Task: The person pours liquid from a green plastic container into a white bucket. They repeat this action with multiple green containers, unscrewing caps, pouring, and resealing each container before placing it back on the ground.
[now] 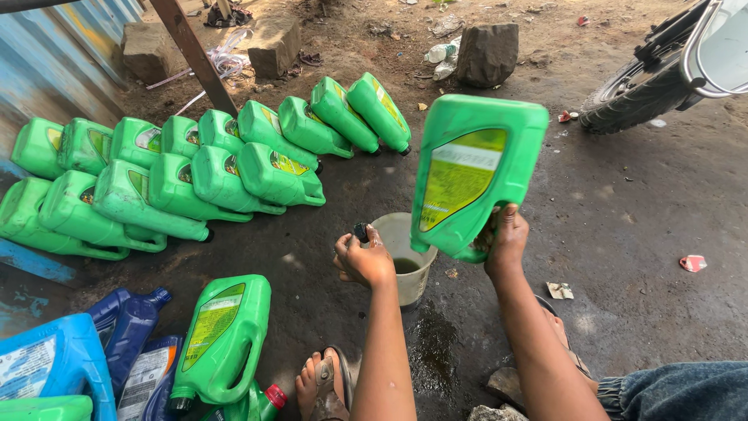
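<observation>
My right hand [505, 238] was wrapped around the handle end of a green plastic jug [475, 175], holding it upturned with its neck tipped down over the small pale bucket [405, 257] on the ground, which sat at about six o'clock from the jug's body. My left hand [365, 261] hovered at nine o'clock from the bucket rim, its fingers [351, 248] pinched on a small dark cap [361, 231]. A little dark liquid showed in the bottom of the bucket. I judged the jug to be light, since it rode easily on one hand at that tilt, with stiff moulded walls that would not cave under a squeeze; its skin was probably oily and slick, so the built-in handle by the neck was the sound place to grip, not the smooth labelled face. At ten o'clock from the bucket lay a stacked row of matching green jugs [195, 168] on their sides against a blue corrugated wall [54, 70]. At seven o'clock another green jug [222, 339] lay beside some blue jugs [128, 327]. My sandalled foot [323, 386] rested at six o'clock on the stained ground [623, 234], and a motorbike wheel [635, 93] stood at two o'clock.
</observation>
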